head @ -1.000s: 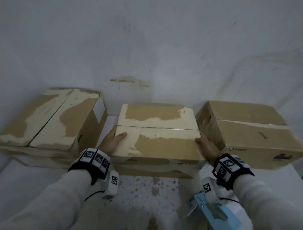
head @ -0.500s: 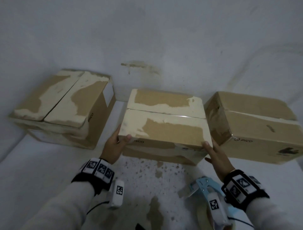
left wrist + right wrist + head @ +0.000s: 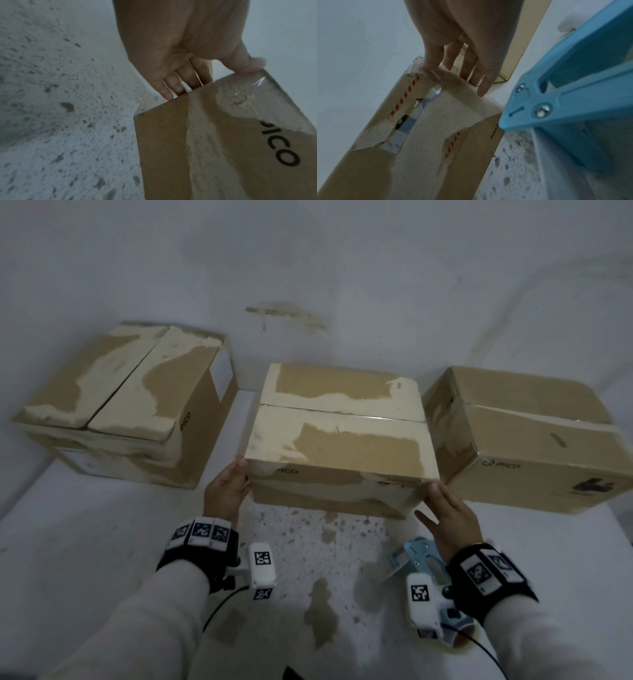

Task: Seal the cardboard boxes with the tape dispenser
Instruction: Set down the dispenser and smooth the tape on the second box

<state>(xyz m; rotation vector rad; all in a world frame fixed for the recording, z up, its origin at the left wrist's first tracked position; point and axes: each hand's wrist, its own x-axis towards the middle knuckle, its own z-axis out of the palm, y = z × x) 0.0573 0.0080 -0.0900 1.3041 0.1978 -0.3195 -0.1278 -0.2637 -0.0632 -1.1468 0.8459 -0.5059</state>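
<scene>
White speckled table across lower frame of head view, brown stains at lower centre; pale wall filling upper half.

Three cardboard boxes in a row at mid-frame. Right box at right edge, tape strip along top seam, "PICO" print on near face. Left box at left, angled, top flaps closed, seam bare, paper skin torn away in pale patches. Middle box at frame centre, closest to camera, flaps closed, glossy strip along seam, torn pale patches on top and front; near edge seemingly tilted up off table, though contact underneath cannot be made out.

Left hand at lower-left corner of middle box: thumb on top corner, fingers wrapped behind left side face, gripping. Right hand at lower-right corner of same box: fingers straight, laid flat against the corner and right side face, thumb spread out toward frame centre; pressing, not clenched.

Blue tape dispenser on table at lower right of frame, partly hidden under right wrist, touched by neither hand. Large in right side of right wrist view, just beside box corner.
</scene>
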